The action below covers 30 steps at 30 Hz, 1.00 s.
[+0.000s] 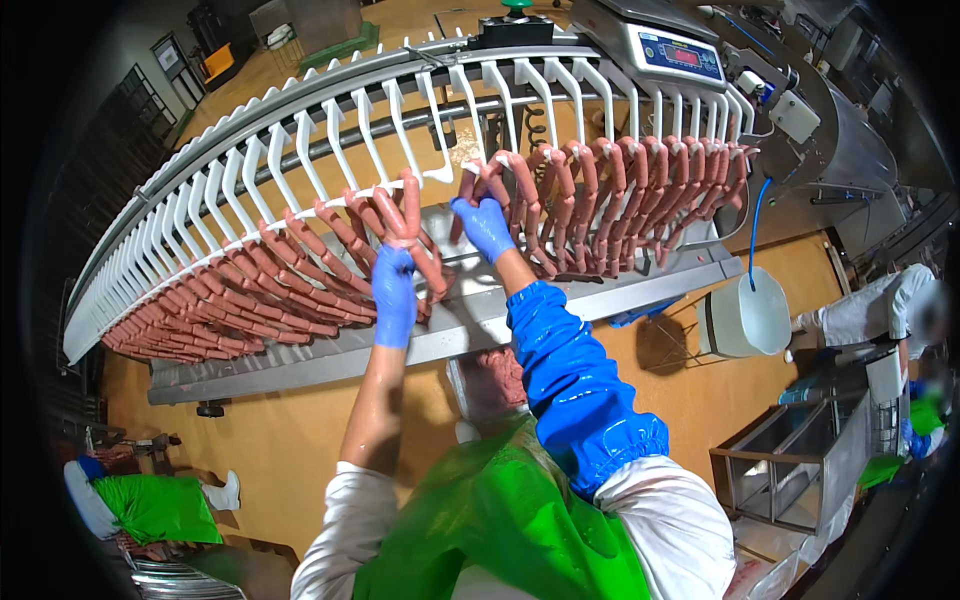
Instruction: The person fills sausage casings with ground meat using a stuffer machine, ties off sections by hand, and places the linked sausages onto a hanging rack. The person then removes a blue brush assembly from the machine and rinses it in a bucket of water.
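Strings of pink sausage links [585, 195] hang in loops from a curved row of white hooks [455, 85]. My left hand [393, 295], in a blue-purple glove, is closed around the lower part of some sausage links [409, 205] left of a gap in the row. Just right of the gap, my right hand [484, 226], gloved alike, has its fingers closed at the end of a sausage string [490, 177] by a hook. The glove partly hides what those fingers hold. A blue sleeve guard [580, 380] covers my right forearm; my left forearm is bare.
Under the sausages runs a long metal tray [300, 372]. A scale [665, 50] stands beyond the rail at right. A white bucket [755, 315] with a blue hose stands on the floor at right. A tub of pink meat [488, 383] is below me. Co-workers [160, 505] stand at both sides.
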Motion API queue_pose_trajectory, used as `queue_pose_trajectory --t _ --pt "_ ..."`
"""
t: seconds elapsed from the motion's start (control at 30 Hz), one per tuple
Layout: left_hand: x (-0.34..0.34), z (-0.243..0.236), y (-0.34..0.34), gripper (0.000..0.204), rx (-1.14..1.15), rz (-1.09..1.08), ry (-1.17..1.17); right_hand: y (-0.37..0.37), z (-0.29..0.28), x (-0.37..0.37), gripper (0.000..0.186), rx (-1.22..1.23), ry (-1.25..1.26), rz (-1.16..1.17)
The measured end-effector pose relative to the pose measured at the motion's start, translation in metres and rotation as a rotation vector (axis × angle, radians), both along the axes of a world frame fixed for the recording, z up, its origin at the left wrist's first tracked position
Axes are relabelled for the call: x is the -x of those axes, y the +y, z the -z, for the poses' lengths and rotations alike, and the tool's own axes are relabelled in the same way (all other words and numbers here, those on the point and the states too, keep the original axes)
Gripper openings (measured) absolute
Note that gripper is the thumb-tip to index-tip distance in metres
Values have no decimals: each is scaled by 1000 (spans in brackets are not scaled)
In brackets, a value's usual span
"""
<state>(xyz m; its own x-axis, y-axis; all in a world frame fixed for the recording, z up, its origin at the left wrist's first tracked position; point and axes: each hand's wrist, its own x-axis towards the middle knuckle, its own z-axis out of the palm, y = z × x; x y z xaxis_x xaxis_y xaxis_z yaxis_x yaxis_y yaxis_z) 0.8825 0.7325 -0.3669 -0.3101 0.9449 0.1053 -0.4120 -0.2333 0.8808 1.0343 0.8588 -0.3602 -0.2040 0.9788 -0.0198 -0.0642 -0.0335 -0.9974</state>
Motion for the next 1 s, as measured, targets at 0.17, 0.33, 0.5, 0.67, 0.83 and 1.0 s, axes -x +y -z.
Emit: queue_pose_trajectory --t 0.17,0.33,0.5,0.67,0.83,1.0 --pt "28 51 -98 20 234 -175 1544 -24 -10 -32 37 -72 -598 117" --pt "21 -6 -95 28 519 223 1299 -23 -27 -35 48 -86 -613 92" --pt "-12 -23 -91 35 422 883 838 23 25 -21 44 -201 -108 30" --pt "-82 -76 -35 40 305 653 750 -15 67 -43 34 -145 -285 -43" --pt "-111 -51 56 31 332 87 1254 -106 53 -65 51 -240 -330 72" --pt "-111 -35 83 36 376 244 1154 -146 58 -142 48 -91 -114 98"
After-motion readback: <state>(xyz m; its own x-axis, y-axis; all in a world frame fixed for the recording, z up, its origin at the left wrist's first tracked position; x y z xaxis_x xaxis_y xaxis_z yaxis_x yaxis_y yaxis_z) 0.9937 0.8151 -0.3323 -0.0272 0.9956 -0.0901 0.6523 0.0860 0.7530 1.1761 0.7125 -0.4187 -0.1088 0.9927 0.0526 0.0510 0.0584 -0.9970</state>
